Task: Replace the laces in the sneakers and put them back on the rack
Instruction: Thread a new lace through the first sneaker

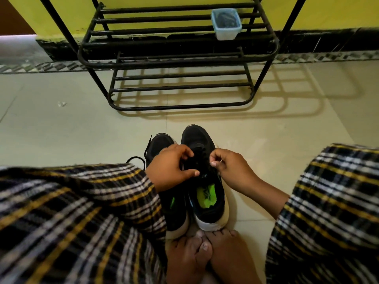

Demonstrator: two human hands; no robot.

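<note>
Basically both hands work the right sneaker point(205, 187) on the floor before the rack point(178, 56): left hand point(170, 167) and right hand point(229, 169) each pinch its black lace point(196, 158), likely threading eyelets. Second sneaker point(164, 144) touches it, loose lace trailing.

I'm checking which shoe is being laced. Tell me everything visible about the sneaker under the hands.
The right-hand sneaker is black with a white sole and a bright green insole showing through its opening. It stands upright on the tiled floor, toe toward the rack, beside its pair. Both hands work at its black laces: the left hand and right hand each pinch at the lacing. Bare toes touch its heel.
</note>
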